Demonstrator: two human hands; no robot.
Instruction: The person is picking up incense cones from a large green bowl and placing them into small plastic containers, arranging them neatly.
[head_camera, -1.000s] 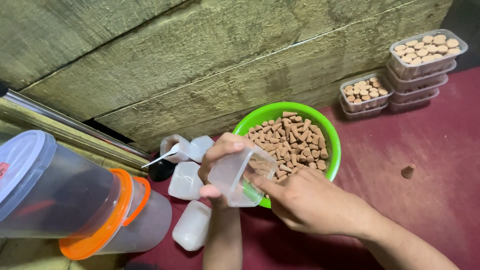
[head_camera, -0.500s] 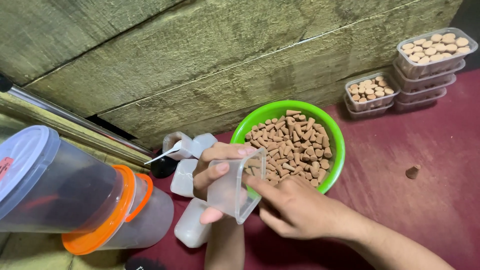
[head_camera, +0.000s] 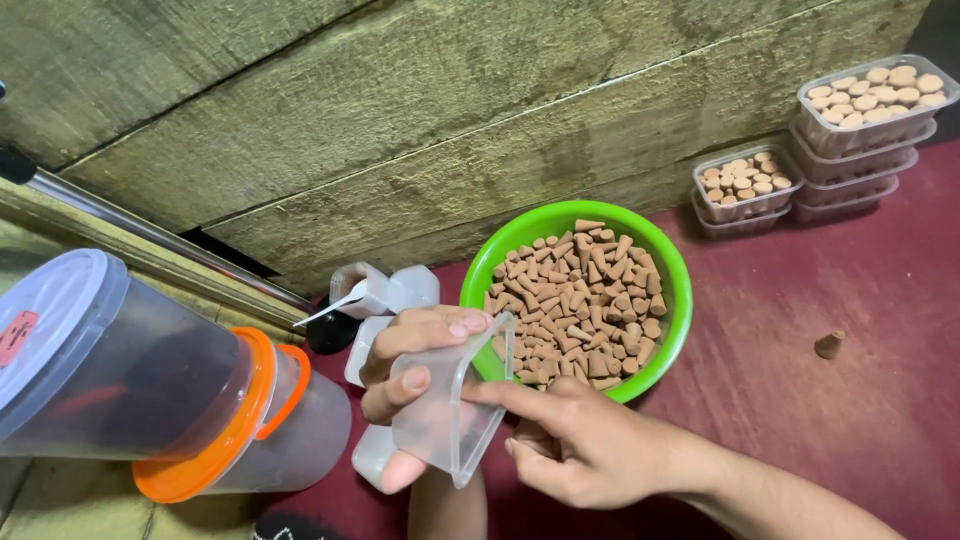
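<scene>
Soft, even light falls from above, the shadows under the left hand (head_camera: 420, 365) stay weak, and the picture is sharp, only the big jar (head_camera: 110, 360) beside it looks stretched.

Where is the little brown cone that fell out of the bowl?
In the head view, the lone small brown cone lies on the dark red mat at the right, just past the green plastic bowl of cones and below the stacked clear trays.

Bowl at centre, tubs around it.
Cones (head_camera: 580, 300) fill the bowl (head_camera: 668, 262); stacked trays (head_camera: 860, 150) behind right, jars (head_camera: 150, 390) left.
</scene>
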